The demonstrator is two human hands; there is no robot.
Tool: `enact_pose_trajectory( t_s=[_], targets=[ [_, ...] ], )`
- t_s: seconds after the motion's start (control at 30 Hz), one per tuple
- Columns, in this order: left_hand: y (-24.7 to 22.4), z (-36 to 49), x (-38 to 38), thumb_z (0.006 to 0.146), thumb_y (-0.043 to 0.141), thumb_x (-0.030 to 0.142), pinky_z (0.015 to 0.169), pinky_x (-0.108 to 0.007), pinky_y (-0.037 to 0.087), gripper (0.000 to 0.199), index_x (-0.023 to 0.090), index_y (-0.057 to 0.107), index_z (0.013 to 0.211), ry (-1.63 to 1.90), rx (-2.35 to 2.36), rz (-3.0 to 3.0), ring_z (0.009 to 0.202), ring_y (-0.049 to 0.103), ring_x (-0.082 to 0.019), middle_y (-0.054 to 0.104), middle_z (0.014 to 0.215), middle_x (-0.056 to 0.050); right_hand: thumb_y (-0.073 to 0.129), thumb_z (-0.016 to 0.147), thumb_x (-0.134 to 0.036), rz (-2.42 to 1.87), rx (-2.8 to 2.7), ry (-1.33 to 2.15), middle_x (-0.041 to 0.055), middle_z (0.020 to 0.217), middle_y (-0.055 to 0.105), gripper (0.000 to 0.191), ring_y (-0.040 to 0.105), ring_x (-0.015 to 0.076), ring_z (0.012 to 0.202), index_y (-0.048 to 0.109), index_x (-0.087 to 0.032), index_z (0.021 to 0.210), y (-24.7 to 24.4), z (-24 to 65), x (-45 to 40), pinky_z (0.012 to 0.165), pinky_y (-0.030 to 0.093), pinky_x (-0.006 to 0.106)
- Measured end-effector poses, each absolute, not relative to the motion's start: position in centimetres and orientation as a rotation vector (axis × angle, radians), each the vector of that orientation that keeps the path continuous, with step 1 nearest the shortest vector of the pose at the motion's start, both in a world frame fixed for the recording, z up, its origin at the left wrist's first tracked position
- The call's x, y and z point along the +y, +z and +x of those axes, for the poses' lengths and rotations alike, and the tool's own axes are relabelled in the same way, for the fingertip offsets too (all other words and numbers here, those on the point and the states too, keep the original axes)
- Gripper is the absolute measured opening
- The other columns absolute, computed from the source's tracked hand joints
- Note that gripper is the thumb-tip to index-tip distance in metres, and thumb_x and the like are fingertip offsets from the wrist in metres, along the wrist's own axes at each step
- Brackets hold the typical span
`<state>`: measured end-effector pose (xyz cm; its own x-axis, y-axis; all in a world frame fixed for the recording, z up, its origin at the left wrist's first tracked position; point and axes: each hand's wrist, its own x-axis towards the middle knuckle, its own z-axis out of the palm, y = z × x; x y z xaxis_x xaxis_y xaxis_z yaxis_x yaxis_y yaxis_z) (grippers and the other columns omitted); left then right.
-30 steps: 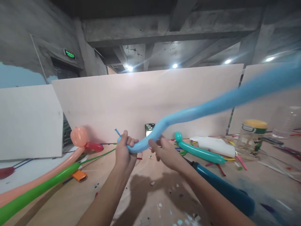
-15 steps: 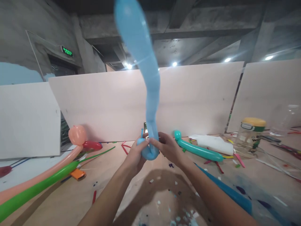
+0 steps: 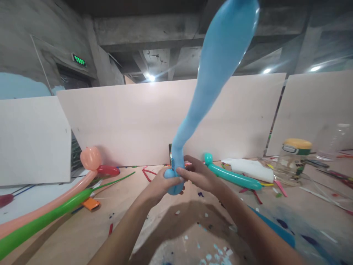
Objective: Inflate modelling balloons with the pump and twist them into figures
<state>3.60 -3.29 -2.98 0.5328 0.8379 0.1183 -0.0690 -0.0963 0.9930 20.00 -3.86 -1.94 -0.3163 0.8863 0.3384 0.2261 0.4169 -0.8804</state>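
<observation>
A long light-blue modelling balloon rises from my hands and leans up to the right, its far end cut off by the top of the picture. At its lower end the balloon is folded into a small rounded loop. My left hand is wrapped round this loop, thumb across its front. My right hand pinches the balloon just above the fold, thumb and fingers on its right side. Part of the folded section is hidden behind the fingers. A phone-like dark object stands behind the balloon, mostly covered.
Left lie a green balloon, a peach balloon and an orange tool. To the right are a teal balloon, a white roll, a yellow-lidded cup and a blue balloon. White boards stand behind.
The balloon's long upper part has swung from leaning left to leaning right. My left thumb has moved across the folded loop, and both hands stay close together on it.
</observation>
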Motion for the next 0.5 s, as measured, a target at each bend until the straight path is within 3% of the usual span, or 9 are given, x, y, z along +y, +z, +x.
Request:
enact_pose_trajectory(
  t_s=[0.17, 0.27, 0.4, 0.5],
  targets=[
    [-3.2, 4.0, -3.5, 0.073, 0.062, 0.032, 0.056, -0.028, 0.046, 0.017, 0.016, 0.058, 0.073, 0.873, 0.871, 1.679, 0.059, 0.058, -0.015, 0.06, 0.066, -0.002, 0.056, 0.079, -0.051, -1.093, -1.72, 0.674, 0.0029, 0.07, 0.059, 0.033, 0.054, 0.0167, 0.067, 0.058, -0.017, 0.077, -1.5, 20.4, -3.7, 0.056, 0.039, 0.027],
    [-3.2, 4.2, -3.7, 0.076, 0.059, 0.038, 0.058, -0.029, 0.046, 0.024, 0.015, 0.059, 0.07, 0.894, 0.883, 1.709, 0.062, 0.059, -0.017, 0.063, 0.067, -0.005, 0.06, 0.077, -0.047, -0.996, -1.696, 0.848, 0.0023, 0.071, 0.059, 0.03, 0.054, 0.0157, 0.067, 0.058, -0.017, 0.078, -1.2, 20.4, -4.0, 0.055, 0.038, 0.026],
    [-3.1, 4.3, -4.0, 0.075, 0.062, 0.033, 0.066, -0.032, 0.048, 0.019, 0.013, 0.064, 0.077, 0.877, 0.706, 1.55, 0.071, 0.063, -0.02, 0.066, 0.075, -0.007, 0.063, 0.075, -0.044, -0.913, -1.714, 1.106, 0.0006, 0.066, 0.057, 0.028, 0.051, 0.0122, 0.056, 0.06, -0.016, 0.078, -1.0, 20.8, -4.4, 0.05, 0.034, 0.024],
    [-3.2, 4.4, -4.2, 0.071, 0.064, 0.028, 0.061, -0.033, 0.05, 0.018, 0.013, 0.064, 0.081, 0.749, 0.537, 1.347, 0.064, 0.064, -0.021, 0.067, 0.074, -0.007, 0.063, 0.076, -0.044, -0.826, -1.713, 1.271, -0.0017, 0.059, 0.052, 0.028, 0.045, 0.0087, 0.048, 0.061, -0.016, 0.078, -1.2, 21.4, -4.3, 0.046, 0.027, 0.023]
  ],
)
